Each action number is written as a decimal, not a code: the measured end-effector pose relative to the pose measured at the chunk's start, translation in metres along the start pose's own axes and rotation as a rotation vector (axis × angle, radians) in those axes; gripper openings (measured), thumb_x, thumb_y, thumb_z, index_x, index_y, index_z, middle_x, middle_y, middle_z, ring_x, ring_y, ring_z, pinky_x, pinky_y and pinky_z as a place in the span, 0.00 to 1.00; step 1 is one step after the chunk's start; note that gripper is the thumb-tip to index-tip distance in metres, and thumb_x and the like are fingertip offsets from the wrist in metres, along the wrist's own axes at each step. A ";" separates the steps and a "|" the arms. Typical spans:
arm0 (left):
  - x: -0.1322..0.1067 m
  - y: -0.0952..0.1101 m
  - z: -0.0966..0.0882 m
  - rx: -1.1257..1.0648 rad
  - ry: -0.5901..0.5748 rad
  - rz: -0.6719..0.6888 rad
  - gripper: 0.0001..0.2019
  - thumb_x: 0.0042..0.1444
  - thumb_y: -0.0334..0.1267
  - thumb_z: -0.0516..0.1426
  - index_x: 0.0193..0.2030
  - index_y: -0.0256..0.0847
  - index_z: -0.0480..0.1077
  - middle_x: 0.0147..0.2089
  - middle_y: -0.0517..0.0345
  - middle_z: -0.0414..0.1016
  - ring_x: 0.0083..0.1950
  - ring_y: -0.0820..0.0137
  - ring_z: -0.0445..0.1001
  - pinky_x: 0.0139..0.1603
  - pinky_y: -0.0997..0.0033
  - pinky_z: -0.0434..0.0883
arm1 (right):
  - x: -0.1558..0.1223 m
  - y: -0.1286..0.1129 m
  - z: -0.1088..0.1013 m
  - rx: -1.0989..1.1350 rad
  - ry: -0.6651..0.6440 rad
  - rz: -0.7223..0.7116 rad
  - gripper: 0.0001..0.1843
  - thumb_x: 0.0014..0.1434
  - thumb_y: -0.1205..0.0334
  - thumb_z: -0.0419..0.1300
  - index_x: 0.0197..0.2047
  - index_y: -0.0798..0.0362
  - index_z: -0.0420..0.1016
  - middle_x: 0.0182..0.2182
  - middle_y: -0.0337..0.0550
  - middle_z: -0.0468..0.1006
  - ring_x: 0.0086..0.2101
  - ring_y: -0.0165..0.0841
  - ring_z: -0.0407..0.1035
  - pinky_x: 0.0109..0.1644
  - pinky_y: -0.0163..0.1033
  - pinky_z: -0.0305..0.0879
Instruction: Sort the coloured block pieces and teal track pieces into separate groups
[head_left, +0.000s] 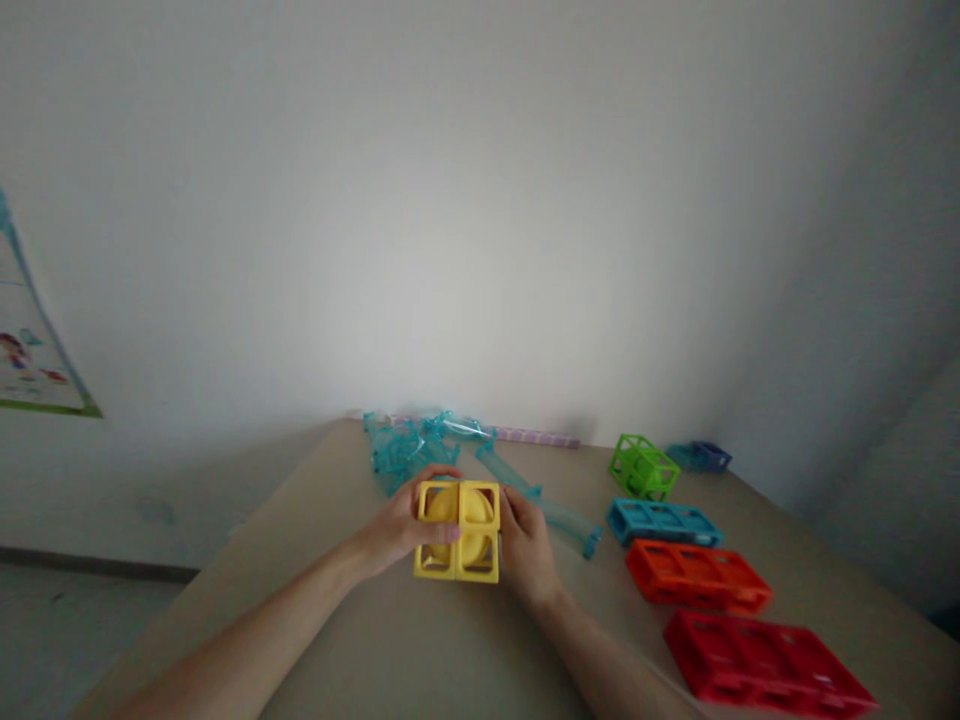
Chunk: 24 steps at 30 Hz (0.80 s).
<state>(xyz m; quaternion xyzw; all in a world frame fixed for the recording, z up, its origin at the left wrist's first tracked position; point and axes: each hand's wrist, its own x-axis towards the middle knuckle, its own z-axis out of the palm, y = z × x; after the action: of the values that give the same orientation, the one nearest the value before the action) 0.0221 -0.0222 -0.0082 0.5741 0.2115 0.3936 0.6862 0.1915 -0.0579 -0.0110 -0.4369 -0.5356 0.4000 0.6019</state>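
A yellow open-frame block (458, 531), two cells wide and two high with a yellow curved piece inside, is held between both hands above the tan table (360, 640). My left hand (401, 525) grips its left side, fingers curled over the top corner. My right hand (527, 550) presses against its right side with fingers closed on the frame.
A pile of clear teal track pieces (409, 445) and a teal tube (555, 515) lie behind the hands. To the right sit a green cube frame (643, 466), a blue frame (663, 521), an orange frame (696, 575) and a red frame (765, 660). A small dark blue piece (701, 456) lies at the far right.
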 end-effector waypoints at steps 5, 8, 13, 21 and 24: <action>0.003 -0.003 0.003 0.016 0.067 0.007 0.30 0.41 0.34 0.68 0.50 0.43 0.61 0.41 0.58 0.75 0.38 0.67 0.76 0.39 0.66 0.74 | 0.000 0.013 -0.004 -0.047 0.054 0.038 0.23 0.59 0.43 0.54 0.35 0.56 0.77 0.27 0.41 0.77 0.28 0.34 0.69 0.27 0.33 0.62; 0.004 -0.002 0.002 0.035 0.130 0.041 0.28 0.42 0.35 0.68 0.49 0.43 0.62 0.38 0.60 0.75 0.35 0.69 0.75 0.37 0.68 0.74 | -0.005 0.010 -0.003 0.033 -0.006 0.081 0.24 0.60 0.42 0.52 0.41 0.54 0.77 0.32 0.43 0.78 0.31 0.35 0.71 0.31 0.35 0.66; 0.002 0.002 -0.002 0.023 0.176 0.095 0.30 0.44 0.35 0.67 0.53 0.44 0.60 0.37 0.61 0.74 0.33 0.70 0.74 0.36 0.68 0.74 | -0.013 -0.003 0.006 0.071 -0.160 0.012 0.21 0.58 0.49 0.59 0.52 0.49 0.71 0.42 0.43 0.77 0.37 0.36 0.73 0.39 0.38 0.70; 0.005 0.000 -0.003 0.011 0.156 0.111 0.30 0.41 0.34 0.68 0.52 0.42 0.62 0.41 0.57 0.76 0.37 0.69 0.75 0.37 0.69 0.74 | -0.009 -0.003 0.003 0.011 -0.124 0.034 0.26 0.58 0.47 0.59 0.56 0.52 0.69 0.41 0.45 0.77 0.36 0.38 0.73 0.37 0.40 0.73; 0.005 -0.002 -0.007 0.022 0.129 0.123 0.30 0.42 0.33 0.67 0.52 0.42 0.62 0.40 0.57 0.76 0.36 0.68 0.75 0.36 0.69 0.74 | -0.012 -0.008 0.002 -0.034 -0.140 0.039 0.26 0.56 0.48 0.60 0.55 0.52 0.70 0.38 0.44 0.78 0.33 0.36 0.73 0.32 0.37 0.72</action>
<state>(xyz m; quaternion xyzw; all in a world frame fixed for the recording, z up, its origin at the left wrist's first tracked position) 0.0205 -0.0135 -0.0115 0.5671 0.2239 0.4686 0.6393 0.1879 -0.0716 -0.0073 -0.4281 -0.5746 0.4322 0.5476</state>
